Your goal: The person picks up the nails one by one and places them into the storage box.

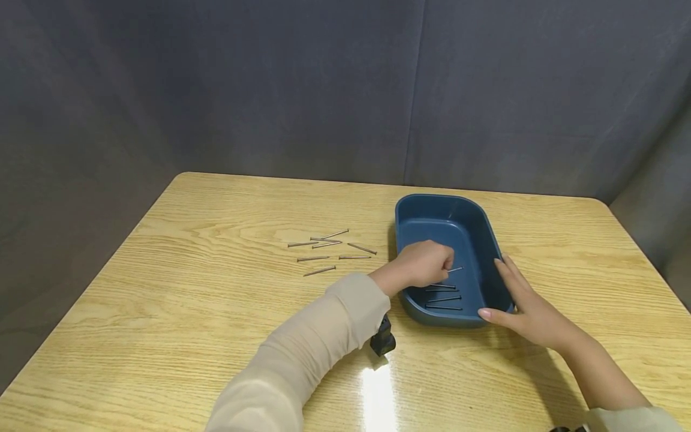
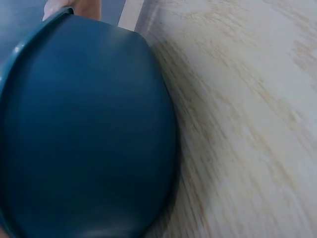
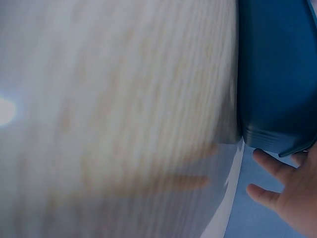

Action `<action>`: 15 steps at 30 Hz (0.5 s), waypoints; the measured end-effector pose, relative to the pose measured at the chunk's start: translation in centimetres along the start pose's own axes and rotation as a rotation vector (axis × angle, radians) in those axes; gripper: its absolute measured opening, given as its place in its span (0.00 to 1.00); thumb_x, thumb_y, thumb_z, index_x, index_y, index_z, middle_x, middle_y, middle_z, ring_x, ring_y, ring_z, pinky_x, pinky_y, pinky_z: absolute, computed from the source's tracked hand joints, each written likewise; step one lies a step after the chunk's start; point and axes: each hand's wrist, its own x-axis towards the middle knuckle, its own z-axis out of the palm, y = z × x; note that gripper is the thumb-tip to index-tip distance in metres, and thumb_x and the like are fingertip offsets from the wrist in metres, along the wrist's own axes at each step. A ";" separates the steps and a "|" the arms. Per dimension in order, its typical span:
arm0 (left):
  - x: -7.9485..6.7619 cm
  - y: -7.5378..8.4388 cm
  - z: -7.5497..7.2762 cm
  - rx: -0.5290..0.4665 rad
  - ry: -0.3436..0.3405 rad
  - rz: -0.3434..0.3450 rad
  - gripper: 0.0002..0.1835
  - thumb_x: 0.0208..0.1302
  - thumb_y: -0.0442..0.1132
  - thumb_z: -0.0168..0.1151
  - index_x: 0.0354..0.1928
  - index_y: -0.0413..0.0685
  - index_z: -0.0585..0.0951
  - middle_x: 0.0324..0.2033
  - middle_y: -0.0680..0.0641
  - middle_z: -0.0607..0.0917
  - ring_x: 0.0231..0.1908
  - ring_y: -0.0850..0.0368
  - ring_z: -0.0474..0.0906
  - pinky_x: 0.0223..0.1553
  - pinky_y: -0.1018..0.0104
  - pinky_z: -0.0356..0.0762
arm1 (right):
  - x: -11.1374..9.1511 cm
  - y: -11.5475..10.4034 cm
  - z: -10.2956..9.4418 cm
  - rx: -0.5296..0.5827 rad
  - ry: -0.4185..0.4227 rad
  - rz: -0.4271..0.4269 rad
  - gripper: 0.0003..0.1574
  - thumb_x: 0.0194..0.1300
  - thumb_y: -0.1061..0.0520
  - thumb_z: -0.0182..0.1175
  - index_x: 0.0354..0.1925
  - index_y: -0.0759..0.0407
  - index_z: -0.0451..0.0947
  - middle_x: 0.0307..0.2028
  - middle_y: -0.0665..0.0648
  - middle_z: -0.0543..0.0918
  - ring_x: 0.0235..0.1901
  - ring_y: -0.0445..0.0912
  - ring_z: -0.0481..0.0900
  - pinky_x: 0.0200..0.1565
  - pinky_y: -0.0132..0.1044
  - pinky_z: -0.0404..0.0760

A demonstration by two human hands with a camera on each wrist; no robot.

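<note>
In the head view, the left grip (image 1: 423,263) is curled inside the blue tray (image 1: 445,319); whether it pinches a nail, we cannot tell. Nails (image 1: 313,258) lie in the tray and on the bench (image 1: 162,312). The right grip (image 1: 531,312), fingers spread, touches the tray's corner. In the left wrist view, we see the tray's outer wall; in the right, spread fingers also.

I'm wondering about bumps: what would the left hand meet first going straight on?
Probably the tray's right wall, though depth is unclear: if low, the left hand might brush a nail first.
</note>
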 end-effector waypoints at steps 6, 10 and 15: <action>0.4 0.0 0.1 0.027 -0.024 -0.002 0.04 0.63 0.39 0.55 0.30 0.52 0.74 0.25 0.57 0.74 0.25 0.65 0.67 0.25 0.74 0.63 | 0.0 0.0 -0.1 0.003 -0.006 0.006 0.60 0.60 0.48 0.59 0.70 0.57 0.26 0.69 0.66 0.27 0.66 0.68 0.31 0.53 0.71 0.47; 0.7 0.0 0.3 0.045 -0.033 -0.007 0.04 0.63 0.39 0.55 0.29 0.53 0.74 0.25 0.57 0.73 0.26 0.65 0.68 0.25 0.74 0.64 | 0.0 0.1 -0.1 0.006 -0.002 0.003 0.60 0.60 0.48 0.59 0.70 0.58 0.27 0.69 0.66 0.27 0.67 0.67 0.31 0.54 0.71 0.47; 1.0 0.1 0.5 0.080 -0.053 -0.016 0.04 0.63 0.41 0.56 0.30 0.54 0.75 0.26 0.58 0.74 0.27 0.65 0.69 0.26 0.73 0.65 | 0.0 0.1 0.0 0.006 -0.003 0.005 0.60 0.60 0.48 0.59 0.70 0.59 0.27 0.69 0.66 0.27 0.67 0.67 0.31 0.54 0.71 0.47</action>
